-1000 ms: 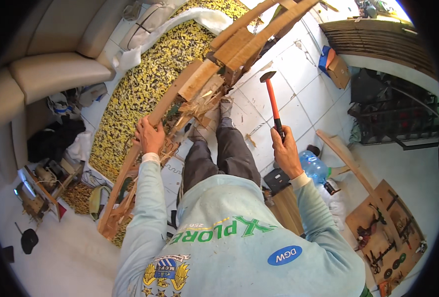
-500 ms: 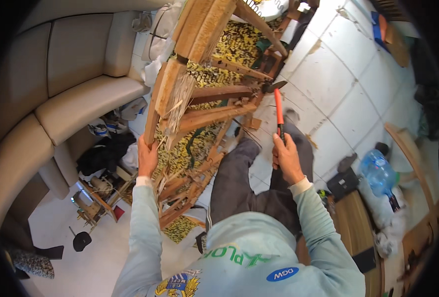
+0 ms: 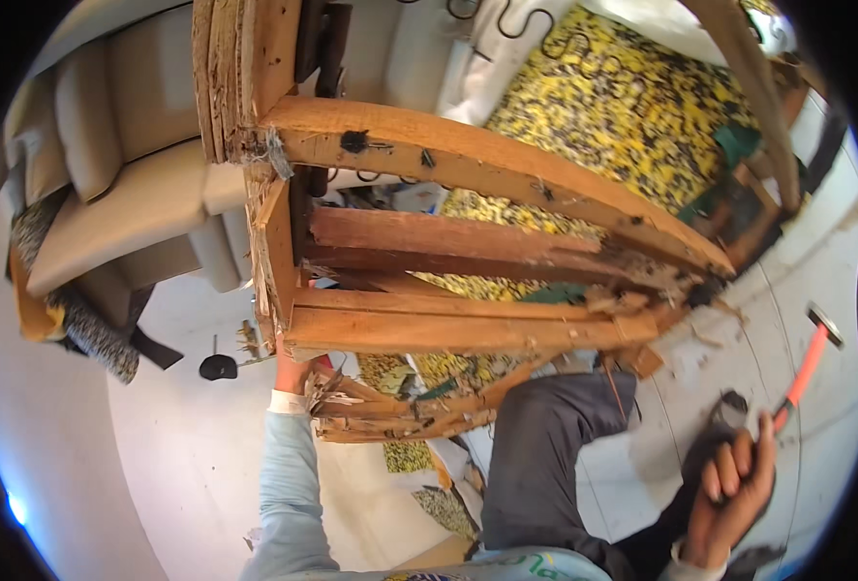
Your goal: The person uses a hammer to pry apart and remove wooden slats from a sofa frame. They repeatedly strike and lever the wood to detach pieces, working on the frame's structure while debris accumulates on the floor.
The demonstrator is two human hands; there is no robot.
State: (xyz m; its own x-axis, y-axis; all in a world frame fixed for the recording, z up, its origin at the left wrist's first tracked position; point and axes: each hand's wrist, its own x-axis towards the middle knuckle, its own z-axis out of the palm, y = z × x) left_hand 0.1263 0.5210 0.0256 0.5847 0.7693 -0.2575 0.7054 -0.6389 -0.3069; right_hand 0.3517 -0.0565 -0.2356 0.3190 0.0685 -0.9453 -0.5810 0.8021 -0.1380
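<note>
Head view: we see the left hand (image 3: pixel 291 370) at about 8 o'clock, mostly hidden behind the broken wooden frame (image 3: pixel 468 242), its grip apparently on the frame's lower splintered rail, though we cannot tell how the fingers close. Right hand (image 3: pixel 734 484) sits at 4 o'clock, grip wrapped tight on the orange-handled hammer (image 3: pixel 805 368), head pointing up toward 3 o'clock, well apart from the frame. Frame fills the centre and 12 o'clock, yellow patterned foam (image 3: pixel 623 107) behind it at 1 o'clock, beige sofa (image 3: pixel 129 194) at 9 o'clock, tiled floor (image 3: pixel 739 349) under the hammer.
</note>
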